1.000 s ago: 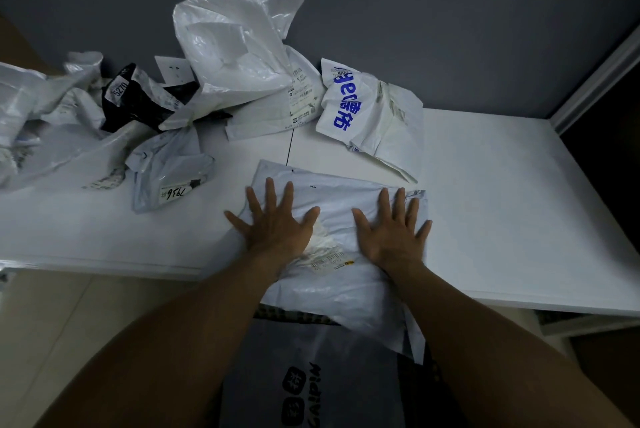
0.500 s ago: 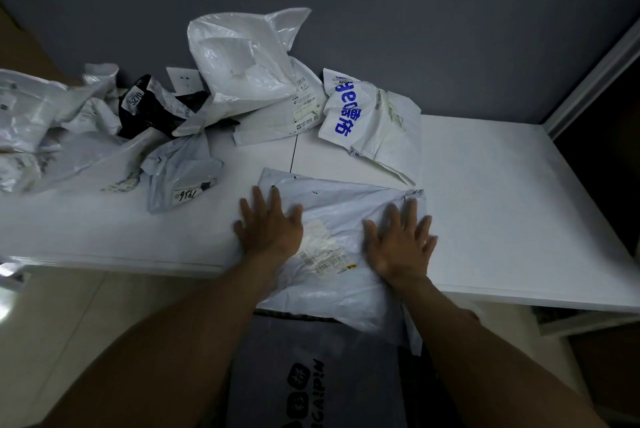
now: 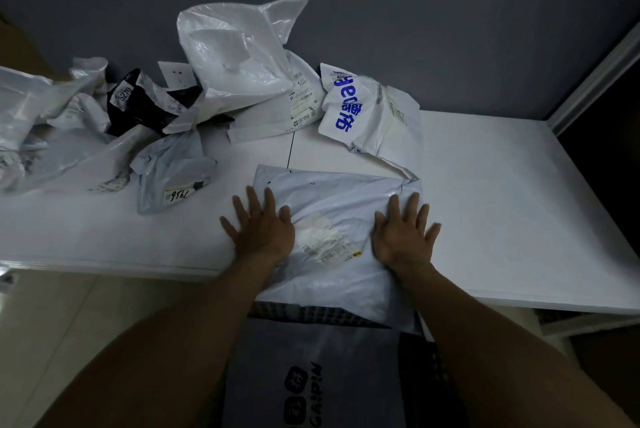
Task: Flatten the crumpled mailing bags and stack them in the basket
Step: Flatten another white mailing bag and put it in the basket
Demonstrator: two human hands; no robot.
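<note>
Furthest left, a heap of crumpled pale bags (image 3: 38, 122) lies on the white table (image 3: 502, 202), near its far edge. Just right of it is a black bag (image 3: 138, 109), label reads 5270, partly buried. In front of that, a grey bag (image 3: 173, 178), label 7936, creased, lying apart from the hands. Behind, against the wall, a large white bag (image 3: 235, 57) stands puffed up and open-mouthed.

Left hand (image 3: 259, 226): flat, fingers straight and spread, palm down on the left edge of the white mailing bag (image 3: 332, 206); nothing gripped. This bag lies mostly smooth at the table's near edge, its lower part hanging over the edge. A torn shipping label sits between the hands.

Below the overhang is the basket (image 3: 311, 313), dark lattice rim, with a grey printed bag (image 3: 311, 375) lying flat inside.

Beyond the mailing bag, a white bag with blue lettering (image 3: 367, 116), folded and wrinkled.

Right hand (image 3: 403, 233): flat too, fingers splayed, pressing the mailing bag's right side; no grasp.
</note>
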